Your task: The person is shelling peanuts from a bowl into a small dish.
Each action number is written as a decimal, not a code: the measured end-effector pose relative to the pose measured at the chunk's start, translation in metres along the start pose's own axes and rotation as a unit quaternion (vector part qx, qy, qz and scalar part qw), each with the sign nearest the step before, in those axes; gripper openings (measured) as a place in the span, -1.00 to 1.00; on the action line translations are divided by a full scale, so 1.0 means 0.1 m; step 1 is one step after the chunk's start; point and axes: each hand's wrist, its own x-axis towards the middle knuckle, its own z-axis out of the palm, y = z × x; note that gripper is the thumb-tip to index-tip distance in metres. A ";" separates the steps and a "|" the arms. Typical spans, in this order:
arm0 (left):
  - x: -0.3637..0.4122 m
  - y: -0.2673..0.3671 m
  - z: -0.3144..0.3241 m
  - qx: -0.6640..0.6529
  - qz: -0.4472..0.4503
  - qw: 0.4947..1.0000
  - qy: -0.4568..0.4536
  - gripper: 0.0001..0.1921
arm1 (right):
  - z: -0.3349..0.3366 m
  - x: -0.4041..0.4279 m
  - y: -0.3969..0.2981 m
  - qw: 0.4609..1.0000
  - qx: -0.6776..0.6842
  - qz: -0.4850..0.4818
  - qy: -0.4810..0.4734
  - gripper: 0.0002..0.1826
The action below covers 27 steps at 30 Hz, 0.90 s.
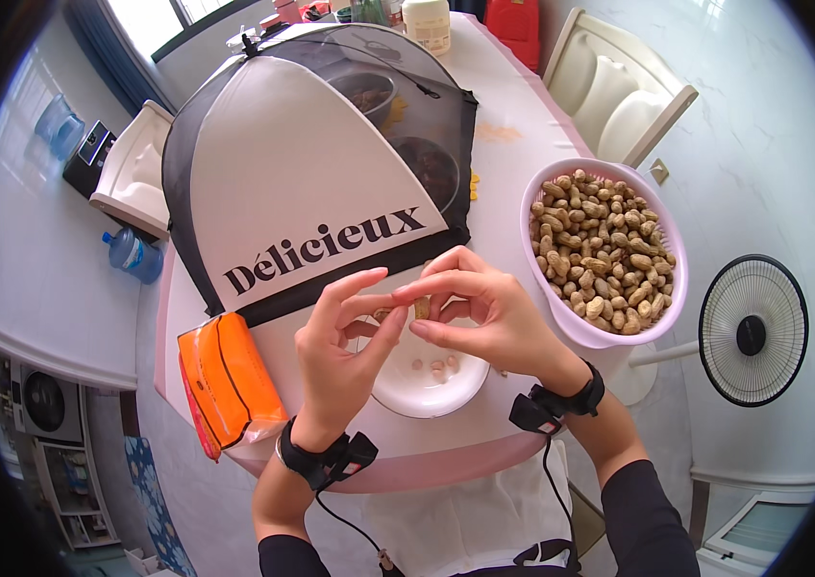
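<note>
Above a white bowl, both hands meet at the fingertips. My left hand pinches a small peanut piece between thumb and finger; it is partly covered by the fingers. My right hand holds another piece of peanut shell upright between thumb and fingertips. Whether the two pieces are still joined cannot be seen. Several shelled peanut kernels lie in the bowl beneath the hands. To the right, a pink plastic basket is heaped with unshelled peanuts.
A mesh food cover with printed lettering stands beyond the hands, over dark bowls. An orange soft pack lies left on the table. A fan stands right; chairs flank the table. Cables hang from both wristbands.
</note>
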 end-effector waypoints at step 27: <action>-0.01 -0.02 -0.03 -0.054 0.000 0.998 0.040 -0.87 | -0.14 -0.01 -0.05 0.958 -0.156 -0.077 0.228 -0.80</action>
